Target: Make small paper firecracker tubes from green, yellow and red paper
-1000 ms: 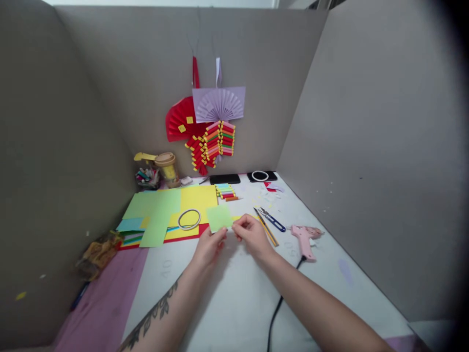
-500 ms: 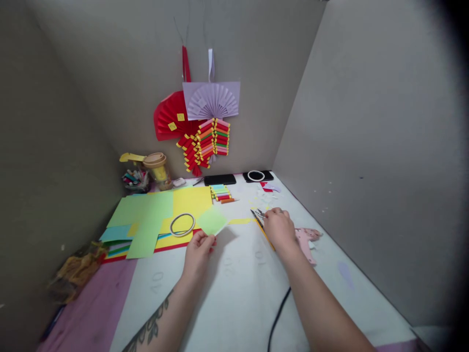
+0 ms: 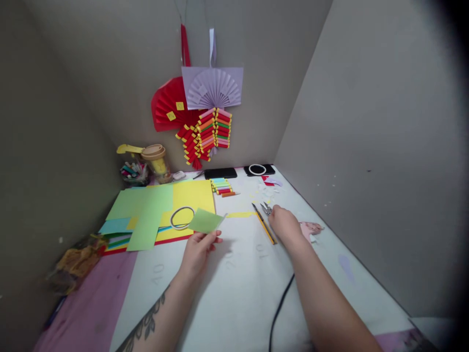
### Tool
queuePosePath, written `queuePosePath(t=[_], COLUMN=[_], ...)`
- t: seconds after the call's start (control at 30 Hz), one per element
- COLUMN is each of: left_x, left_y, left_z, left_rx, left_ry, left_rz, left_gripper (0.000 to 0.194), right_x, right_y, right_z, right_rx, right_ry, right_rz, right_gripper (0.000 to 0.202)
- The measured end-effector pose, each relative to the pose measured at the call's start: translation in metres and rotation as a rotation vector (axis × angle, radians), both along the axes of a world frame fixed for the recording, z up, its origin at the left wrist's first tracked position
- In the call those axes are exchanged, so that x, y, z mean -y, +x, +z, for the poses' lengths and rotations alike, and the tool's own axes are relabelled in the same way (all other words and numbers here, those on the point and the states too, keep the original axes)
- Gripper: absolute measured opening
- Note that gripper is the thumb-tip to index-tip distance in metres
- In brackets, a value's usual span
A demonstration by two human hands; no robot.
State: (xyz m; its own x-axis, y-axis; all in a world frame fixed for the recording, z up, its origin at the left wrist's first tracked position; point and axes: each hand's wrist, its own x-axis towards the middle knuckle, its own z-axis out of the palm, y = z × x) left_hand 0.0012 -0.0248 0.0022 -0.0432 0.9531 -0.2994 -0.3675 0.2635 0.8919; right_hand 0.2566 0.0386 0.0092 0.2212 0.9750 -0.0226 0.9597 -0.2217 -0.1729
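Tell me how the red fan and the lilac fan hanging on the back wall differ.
Colour: the red fan is red; the lilac fan is pale purple.
Trim: the red fan carries yellow squares; the lilac fan shows none.
Place: the lilac fan, on its rectangular sheet, hangs in front, partly covering the red fan.
Shared: both are pleated, with small coloured rolls dangling below.

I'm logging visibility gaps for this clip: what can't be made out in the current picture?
- Head view: the handles of the snips, and whether the fingers grip them; the right hand covers them.
- Head view: the pink glue gun's handle; the right arm hides it.
- Head view: where the black cord ends; the bottom edge cuts it off.
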Motion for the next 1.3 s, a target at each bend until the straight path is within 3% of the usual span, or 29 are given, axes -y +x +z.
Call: queuePosePath(t=[0.17,0.3,0.43,0.5,0.57,0.63,0.73,0.9,1.3], left_x=[0.0,-0.001,0.0,0.001,0.002,0.002,0.002,0.002,0.003], left_y=[-0.001,-0.001,-0.001,-0.002,-0.002,-0.002,-0.002,-0.001,-0.003], left_z=[-0.004,-0.007,-0.006,-0.005,-0.003,-0.001,0.003,0.006,0.008], left_rx=[-0.056,-0.101,-0.145,-0.195,-0.243,-0.27,-0.294,-0.32,-0.361], left_ry=[0.046,0.058,0.078,0.089,0.101,0.11,0.096,0.089,0.091], left_rz=[-0.007,0.011,0.006,0.003,0.019,0.043,0.077,0.127,0.122], left_gripper=[0.03,0.031,0.03,0.032,0.035,0.034,0.032,0.03,0.027], right_x=[0.006,0.005,0.009,0.015,0.025,0.035,0.045,0.052,0.056], right_y=[0.005,0.01,0.002,-0.014,-0.034,-0.054,-0.072,-0.083,-0.088], right_z=[0.007,0.006,0.003,0.004,0.006,0.007,0.008,0.007,-0.001], right_rx=[-0.12,-0.23,-0.468,-0.789,-1.101,-1.246,-1.331,-1.412,-1.585], right_ry=[0.241,0.31,0.407,0.343,0.152,0.008,-0.082,-0.215,-0.291], right_rz=[0.084,0.011,0.013,0.062,0.133,0.219,0.294,0.209,0.177], right_gripper=[0.025,0.04,0.023,0.017,0.021,0.027,0.037,0.041,0.039])
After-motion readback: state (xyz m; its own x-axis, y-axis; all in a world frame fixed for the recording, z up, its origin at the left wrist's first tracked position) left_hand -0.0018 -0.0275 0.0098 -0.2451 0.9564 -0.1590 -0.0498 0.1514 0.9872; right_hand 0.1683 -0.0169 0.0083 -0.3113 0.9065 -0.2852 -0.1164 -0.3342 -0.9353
